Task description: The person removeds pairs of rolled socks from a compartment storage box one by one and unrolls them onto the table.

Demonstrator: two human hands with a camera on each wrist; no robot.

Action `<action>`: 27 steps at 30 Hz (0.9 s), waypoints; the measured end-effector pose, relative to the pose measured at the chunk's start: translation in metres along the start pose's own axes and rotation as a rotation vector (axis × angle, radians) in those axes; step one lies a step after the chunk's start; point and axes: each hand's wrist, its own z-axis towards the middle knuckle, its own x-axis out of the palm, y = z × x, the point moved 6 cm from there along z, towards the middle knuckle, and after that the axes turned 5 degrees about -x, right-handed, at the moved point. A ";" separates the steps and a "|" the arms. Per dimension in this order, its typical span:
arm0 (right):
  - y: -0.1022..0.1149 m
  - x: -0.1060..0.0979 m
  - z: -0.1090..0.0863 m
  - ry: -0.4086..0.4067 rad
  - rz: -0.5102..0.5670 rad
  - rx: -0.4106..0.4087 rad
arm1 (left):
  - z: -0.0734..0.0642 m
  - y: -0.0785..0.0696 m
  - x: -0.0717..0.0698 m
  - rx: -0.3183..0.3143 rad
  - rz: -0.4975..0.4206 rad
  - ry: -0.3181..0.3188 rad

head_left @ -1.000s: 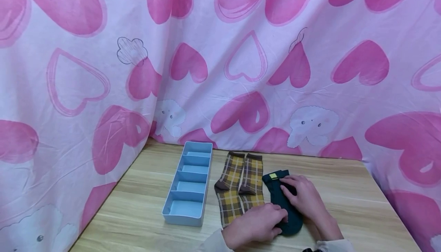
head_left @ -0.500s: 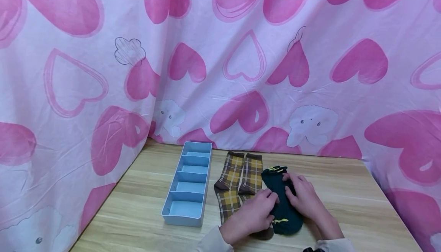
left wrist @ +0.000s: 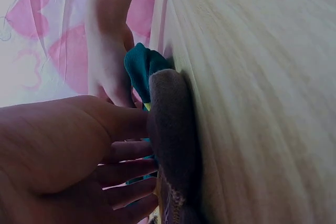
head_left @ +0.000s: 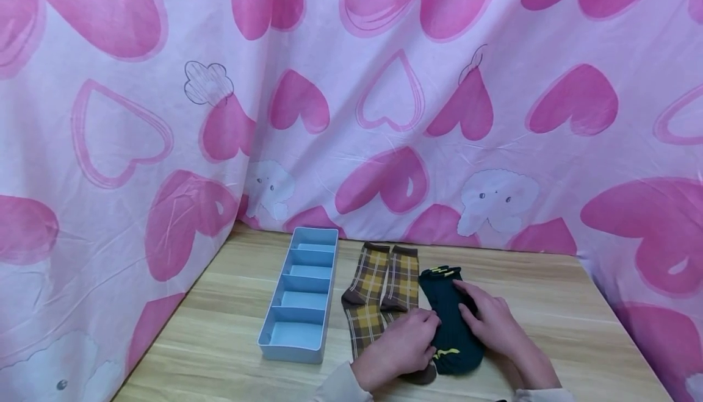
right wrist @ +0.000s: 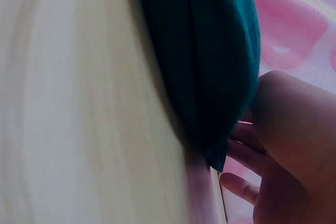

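Dark green socks [head_left: 453,323] lie as a flat bundle at the right, with yellow marks at the cuff end and near the toe. My left hand [head_left: 403,344] rests over the lower end of the right plaid sock [head_left: 403,277], fingertips at the green bundle's left edge. In the left wrist view its fingers lie fairly straight beside the brown sock toe [left wrist: 173,119]. My right hand [head_left: 494,316] touches the bundle's right edge with thumb and fingers spread. The right wrist view shows the green fabric [right wrist: 210,61] partly hiding those fingers.
A second plaid sock [head_left: 368,277] lies left of the first. Further left stands a long blue-grey organizer box [head_left: 263,347] with several compartments. Everything is on a wood-grain table [head_left: 209,329], backed by a pink heart-print curtain [head_left: 340,48].
My left hand has moved up and left from the bundle's lower end. The green bundle now shows yellow marks near the toe and several at the cuff. My right hand shifted slightly right.
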 end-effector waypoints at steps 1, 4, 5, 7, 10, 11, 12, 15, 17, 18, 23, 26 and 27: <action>-0.001 -0.001 0.000 -0.001 -0.003 0.000 | -0.001 0.000 -0.001 -0.003 0.007 -0.002; -0.003 -0.003 -0.001 0.005 -0.015 0.000 | -0.001 0.000 -0.002 -0.008 0.024 0.000; -0.004 -0.004 -0.001 0.008 -0.020 -0.002 | -0.001 0.000 -0.002 -0.008 0.030 -0.002; -0.005 -0.005 -0.001 0.008 -0.028 -0.005 | -0.001 0.001 -0.001 -0.008 0.041 -0.003; -0.007 -0.004 -0.003 0.022 -0.031 0.001 | -0.001 0.001 0.000 -0.008 0.059 0.002; -0.008 -0.004 -0.003 0.026 -0.029 0.003 | -0.001 0.001 0.000 -0.009 0.064 0.002; -0.009 -0.004 -0.004 0.030 -0.028 0.010 | -0.001 0.001 0.001 -0.010 0.068 0.005; -0.013 -0.004 -0.006 0.044 -0.028 0.019 | 0.000 0.000 0.002 -0.016 0.079 0.010; -0.015 -0.005 -0.008 0.049 -0.024 0.028 | -0.001 0.000 0.002 -0.020 0.089 0.008; -0.016 -0.005 -0.008 0.050 -0.027 0.029 | -0.001 0.000 0.001 -0.021 0.094 0.007; -0.020 -0.009 -0.010 0.059 -0.023 0.043 | -0.001 -0.001 0.000 -0.027 0.112 0.004; -0.023 -0.013 -0.011 0.077 -0.002 0.070 | -0.001 -0.001 0.000 -0.037 0.112 0.010; -0.024 -0.014 -0.012 0.083 0.002 0.077 | -0.001 -0.001 0.000 -0.040 0.111 0.012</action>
